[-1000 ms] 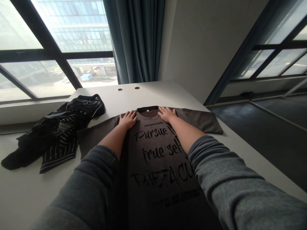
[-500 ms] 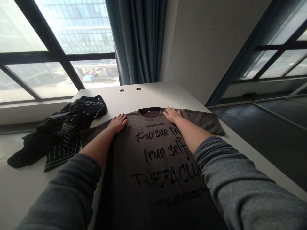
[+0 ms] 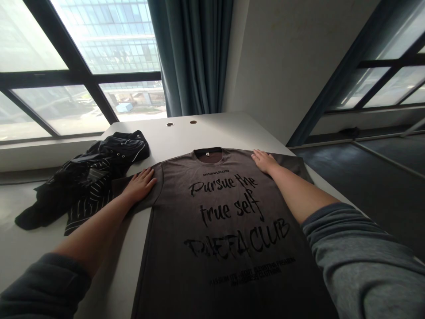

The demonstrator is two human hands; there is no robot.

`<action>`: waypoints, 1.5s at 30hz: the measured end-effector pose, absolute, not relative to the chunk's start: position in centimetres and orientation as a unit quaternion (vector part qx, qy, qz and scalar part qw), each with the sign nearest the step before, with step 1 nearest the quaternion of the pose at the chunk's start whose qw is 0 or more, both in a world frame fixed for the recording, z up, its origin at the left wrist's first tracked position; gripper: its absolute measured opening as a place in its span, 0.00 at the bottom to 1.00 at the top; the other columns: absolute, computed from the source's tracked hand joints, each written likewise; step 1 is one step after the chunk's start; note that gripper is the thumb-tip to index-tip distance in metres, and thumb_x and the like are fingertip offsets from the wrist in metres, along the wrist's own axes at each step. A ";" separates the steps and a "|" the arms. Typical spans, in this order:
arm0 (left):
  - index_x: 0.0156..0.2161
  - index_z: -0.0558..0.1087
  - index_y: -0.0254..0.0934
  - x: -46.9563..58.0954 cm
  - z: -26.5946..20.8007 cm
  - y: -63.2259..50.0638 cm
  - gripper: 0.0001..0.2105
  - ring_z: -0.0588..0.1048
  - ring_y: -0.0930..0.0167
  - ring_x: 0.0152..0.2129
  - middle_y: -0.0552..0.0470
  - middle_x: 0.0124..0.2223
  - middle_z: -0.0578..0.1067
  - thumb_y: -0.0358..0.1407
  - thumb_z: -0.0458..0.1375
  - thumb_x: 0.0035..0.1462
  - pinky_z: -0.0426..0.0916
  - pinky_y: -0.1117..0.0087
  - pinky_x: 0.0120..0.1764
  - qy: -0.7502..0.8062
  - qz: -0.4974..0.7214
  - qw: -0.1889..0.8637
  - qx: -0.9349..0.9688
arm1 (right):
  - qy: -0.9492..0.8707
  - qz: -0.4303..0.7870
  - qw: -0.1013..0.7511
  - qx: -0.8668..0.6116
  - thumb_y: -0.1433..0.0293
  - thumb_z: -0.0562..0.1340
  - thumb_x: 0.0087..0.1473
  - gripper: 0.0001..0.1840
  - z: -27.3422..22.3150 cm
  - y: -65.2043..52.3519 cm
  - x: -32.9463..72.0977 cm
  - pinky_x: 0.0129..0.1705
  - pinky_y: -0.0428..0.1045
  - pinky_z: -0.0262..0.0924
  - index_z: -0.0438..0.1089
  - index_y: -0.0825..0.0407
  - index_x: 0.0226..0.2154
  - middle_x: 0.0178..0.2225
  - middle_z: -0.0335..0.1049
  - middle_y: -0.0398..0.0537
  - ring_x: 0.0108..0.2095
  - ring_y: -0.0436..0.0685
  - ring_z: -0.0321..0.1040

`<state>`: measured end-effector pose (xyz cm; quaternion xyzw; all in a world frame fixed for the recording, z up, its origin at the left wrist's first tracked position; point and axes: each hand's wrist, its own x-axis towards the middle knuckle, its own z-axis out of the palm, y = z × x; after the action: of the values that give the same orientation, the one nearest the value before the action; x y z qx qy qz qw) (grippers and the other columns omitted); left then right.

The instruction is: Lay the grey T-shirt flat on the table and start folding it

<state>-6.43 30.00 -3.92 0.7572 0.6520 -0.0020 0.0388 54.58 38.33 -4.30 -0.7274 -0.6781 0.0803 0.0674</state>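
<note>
So, left hand (image 3: 142, 184) and right hand (image 3: 264, 161) both lie flat, outstretched, palms down on the shirt (image 3: 221, 228), near the desk (image 3: 219, 133)'s right edge.

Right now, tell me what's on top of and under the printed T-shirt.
On the printed T-shirt lie the left hand, at one sleeve, and the right hand, near the opposite shoulder. Under it is the white table, visible around its edges; the part directly beneath is covered.

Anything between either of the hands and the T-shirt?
Nothing visible. The left hand and right hand rest directly on the T-shirt; the dark clothes pile lies off to the left, under neither hand.
</note>
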 end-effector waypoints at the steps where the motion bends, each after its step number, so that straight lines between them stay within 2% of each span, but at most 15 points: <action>1: 0.78 0.50 0.37 -6.6 -3.9 29.9 0.35 0.45 0.61 0.76 0.48 0.79 0.46 0.50 0.37 0.73 0.45 0.51 0.74 0.650 -0.008 0.033 0.759 | -0.676 0.092 0.059 -0.729 0.52 0.36 0.73 0.40 -4.2 38.4 55.0 0.75 0.68 0.36 0.45 0.53 0.78 0.79 0.38 0.53 0.77 0.66 0.38; 4: 0.78 0.50 0.38 -7.1 -4.0 30.0 0.34 0.47 0.59 0.76 0.48 0.79 0.47 0.50 0.38 0.73 0.47 0.48 0.73 0.647 -0.013 0.018 0.762 | -0.672 0.113 0.037 -0.731 0.52 0.34 0.72 0.40 -4.0 38.9 55.7 0.75 0.70 0.34 0.41 0.50 0.78 0.79 0.34 0.49 0.78 0.67 0.34; 8: 0.78 0.50 0.40 -7.9 -3.9 30.5 0.33 0.47 0.58 0.76 0.48 0.79 0.46 0.49 0.37 0.73 0.46 0.45 0.72 0.638 -0.013 0.027 0.770 | -0.662 0.109 0.028 -0.741 0.52 0.34 0.71 0.39 -3.9 39.3 55.9 0.75 0.71 0.35 0.42 0.45 0.78 0.79 0.35 0.44 0.78 0.67 0.34; 13: 0.77 0.54 0.38 -10.0 -4.4 29.5 0.33 0.48 0.56 0.76 0.46 0.79 0.48 0.49 0.36 0.74 0.50 0.48 0.72 0.652 0.009 0.020 0.758 | -0.658 0.066 0.048 -0.748 0.48 0.37 0.71 0.41 -3.8 38.8 54.8 0.74 0.75 0.36 0.46 0.46 0.78 0.79 0.36 0.48 0.78 0.72 0.34; 15: 0.76 0.56 0.34 -11.1 -5.0 28.3 0.33 0.48 0.55 0.76 0.43 0.79 0.50 0.49 0.37 0.74 0.51 0.49 0.72 0.659 0.023 0.010 0.751 | -0.689 0.018 0.090 -0.719 0.48 0.38 0.71 0.42 -3.8 38.2 53.2 0.75 0.73 0.35 0.49 0.50 0.77 0.79 0.37 0.51 0.78 0.72 0.33; 17: 0.76 0.57 0.33 -12.3 -5.6 26.6 0.34 0.48 0.55 0.76 0.43 0.79 0.50 0.49 0.37 0.73 0.51 0.50 0.72 0.656 0.037 0.004 0.753 | -0.749 -0.003 0.117 -0.652 0.48 0.39 0.71 0.41 -3.8 37.6 50.8 0.76 0.68 0.36 0.52 0.52 0.76 0.78 0.41 0.52 0.78 0.68 0.36; 19: 0.76 0.57 0.33 -13.5 -6.1 24.8 0.35 0.48 0.55 0.76 0.44 0.79 0.50 0.50 0.37 0.73 0.50 0.50 0.73 0.651 0.049 0.003 0.758 | -0.807 0.022 0.105 -0.581 0.48 0.40 0.71 0.41 -3.9 37.0 48.1 0.77 0.63 0.39 0.53 0.51 0.76 0.78 0.44 0.51 0.77 0.65 0.39; 22: 0.76 0.58 0.34 -14.9 -6.5 22.6 0.35 0.49 0.53 0.75 0.43 0.79 0.50 0.52 0.37 0.73 0.50 0.47 0.73 0.656 0.065 0.005 0.752 | -0.839 0.073 0.056 -0.536 0.47 0.41 0.71 0.40 -4.3 36.6 44.7 0.76 0.66 0.41 0.53 0.46 0.76 0.78 0.45 0.47 0.77 0.66 0.41; 25: 0.75 0.60 0.32 -15.9 -6.4 21.4 0.36 0.52 0.54 0.75 0.41 0.78 0.51 0.53 0.37 0.72 0.52 0.50 0.73 0.651 0.078 0.000 0.755 | -0.826 0.088 0.027 -0.556 0.48 0.41 0.71 0.39 -4.5 36.6 42.9 0.75 0.71 0.38 0.50 0.44 0.77 0.78 0.40 0.46 0.77 0.67 0.39; 29: 0.75 0.60 0.33 -16.6 -6.0 21.1 0.36 0.54 0.56 0.74 0.41 0.78 0.53 0.53 0.38 0.72 0.52 0.53 0.73 0.647 0.080 0.000 0.758 | -0.816 0.073 0.023 -0.573 0.48 0.41 0.71 0.39 -4.8 36.8 42.7 0.76 0.71 0.35 0.47 0.43 0.77 0.79 0.37 0.46 0.78 0.66 0.35; 36: 0.74 0.62 0.32 -16.2 -6.0 20.8 0.34 0.55 0.55 0.74 0.39 0.76 0.57 0.50 0.43 0.71 0.55 0.49 0.72 0.643 0.086 -0.023 0.761 | -0.815 0.064 0.025 -0.575 0.47 0.41 0.70 0.39 -5.1 37.0 43.0 0.76 0.70 0.36 0.47 0.42 0.77 0.79 0.38 0.45 0.78 0.65 0.36; 42: 0.69 0.67 0.27 -14.4 -4.0 19.5 0.34 0.63 0.53 0.70 0.34 0.73 0.63 0.50 0.41 0.71 0.59 0.52 0.70 0.658 0.072 -0.079 0.746 | -0.816 0.055 0.034 -0.574 0.47 0.41 0.70 0.39 -5.4 37.3 43.1 0.76 0.69 0.39 0.50 0.41 0.77 0.78 0.40 0.46 0.77 0.66 0.39; 45: 0.69 0.69 0.30 -13.9 -2.8 18.7 0.33 0.66 0.54 0.68 0.37 0.72 0.65 0.50 0.40 0.72 0.61 0.53 0.69 0.641 0.091 -0.124 0.752 | -0.817 0.049 0.039 -0.573 0.47 0.41 0.70 0.38 -5.6 37.4 43.2 0.75 0.70 0.40 0.51 0.40 0.76 0.78 0.42 0.45 0.77 0.66 0.40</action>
<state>-13.85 18.72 -2.80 0.7523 0.6407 0.0913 -0.1237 43.19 37.40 -5.58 -0.5733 -0.8169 0.0492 0.0388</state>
